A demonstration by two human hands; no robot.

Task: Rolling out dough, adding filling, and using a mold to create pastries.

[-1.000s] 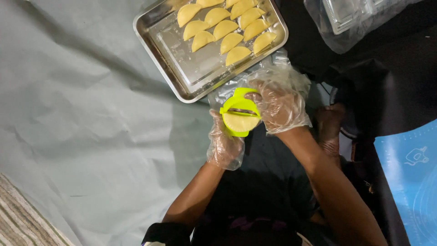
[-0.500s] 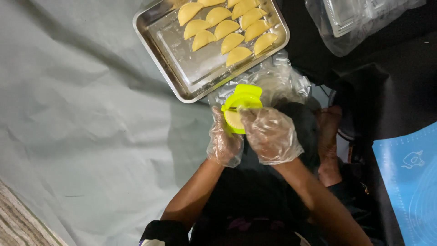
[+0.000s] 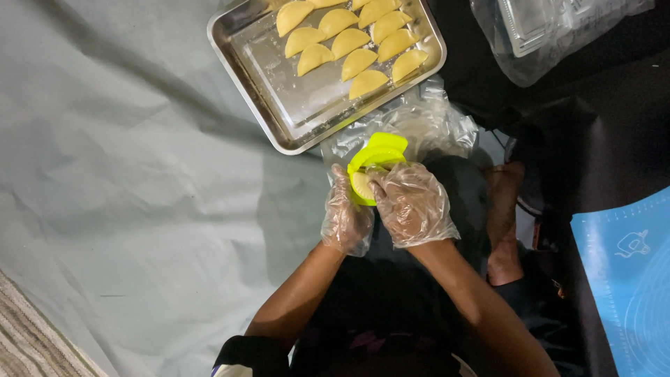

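Observation:
Both my hands wear clear plastic gloves. My left hand (image 3: 345, 220) grips the lower half of a lime-green hinged dumpling press (image 3: 377, 152), which is half folded with pale yellow dough (image 3: 361, 185) inside it. My right hand (image 3: 413, 204) lies over the press from the right, fingers on the dough. Just above stands a steel tray (image 3: 279, 84) holding several yellow half-moon dumplings (image 3: 357, 61) in rows.
A grey-green sheet (image 3: 125, 181) covers the surface on the left. Crumpled clear plastic (image 3: 426, 126) lies under the press. A clear plastic container in a bag (image 3: 537, 31) sits at top right. A blue mat (image 3: 624, 265) lies at the right; a striped rug edge (image 3: 28, 342) at bottom left.
The press was open flat with a dough round showing; its top half has since folded toward me. My right hand slid down from the press's right edge onto the dough.

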